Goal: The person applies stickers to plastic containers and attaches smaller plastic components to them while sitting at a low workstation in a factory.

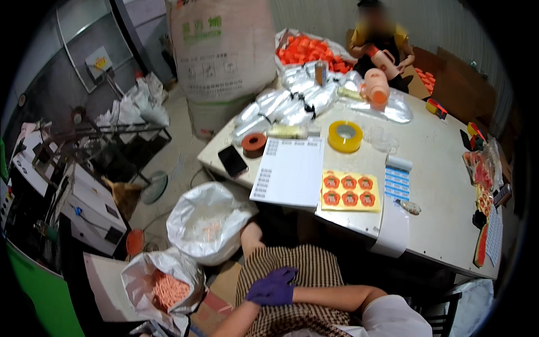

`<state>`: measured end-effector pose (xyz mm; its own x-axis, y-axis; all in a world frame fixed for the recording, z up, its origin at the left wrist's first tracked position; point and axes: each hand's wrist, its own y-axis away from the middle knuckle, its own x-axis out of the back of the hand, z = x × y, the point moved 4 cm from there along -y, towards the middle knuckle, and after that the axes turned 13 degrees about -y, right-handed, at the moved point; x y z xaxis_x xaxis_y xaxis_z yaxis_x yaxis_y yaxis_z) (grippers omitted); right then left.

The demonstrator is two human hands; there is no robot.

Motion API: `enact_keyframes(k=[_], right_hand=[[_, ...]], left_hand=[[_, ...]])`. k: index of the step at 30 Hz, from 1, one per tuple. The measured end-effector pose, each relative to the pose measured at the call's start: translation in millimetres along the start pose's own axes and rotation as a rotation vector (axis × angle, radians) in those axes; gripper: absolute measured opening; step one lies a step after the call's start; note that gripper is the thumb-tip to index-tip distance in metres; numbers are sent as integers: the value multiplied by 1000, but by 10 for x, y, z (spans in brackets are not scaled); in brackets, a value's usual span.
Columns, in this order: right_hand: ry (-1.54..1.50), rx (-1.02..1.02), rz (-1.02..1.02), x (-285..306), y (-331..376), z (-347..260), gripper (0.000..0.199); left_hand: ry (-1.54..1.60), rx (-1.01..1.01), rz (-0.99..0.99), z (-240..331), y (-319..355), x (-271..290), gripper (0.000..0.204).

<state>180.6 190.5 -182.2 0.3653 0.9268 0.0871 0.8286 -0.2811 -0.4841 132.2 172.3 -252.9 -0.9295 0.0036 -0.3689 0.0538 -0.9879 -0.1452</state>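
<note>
Both my hands wear purple gloves and rest crossed on my lap, over a brown-and-black checked apron. My right hand lies flat across my left, its fingers pointing toward my left wrist. From beneath it, the stretched fingers of my left hand show; its palm is hidden. I see nothing held in either hand. Nearest on the white table are a sheet of orange flower-shaped stickers, a white printed sheet and a strip of blue labels.
Left of my legs stand white sacks, one with clear scraps, another holding pink pieces. Clear tape, brown tape, a phone and plastic-wrapped bundles lie on the table. Across it, a person handles a pink bottle.
</note>
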Motion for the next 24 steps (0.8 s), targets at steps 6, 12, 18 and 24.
enact_keyframes(k=[6,12,18,24], right_hand=[[128,135,50,303,201,-216,25],[-4,105,-25,96,-42,-59,25],[728,-161,-391,231,71,-302,14],[107,-146,478,570,259,-250,12]], left_hand=[[20,-29,-227,-325,-132,-87,97],[-290,81,-59,-293,-104,280,105],[-945,81,610,1732,466,655,23],[-817,472,1552,1434,3760,1240,38]])
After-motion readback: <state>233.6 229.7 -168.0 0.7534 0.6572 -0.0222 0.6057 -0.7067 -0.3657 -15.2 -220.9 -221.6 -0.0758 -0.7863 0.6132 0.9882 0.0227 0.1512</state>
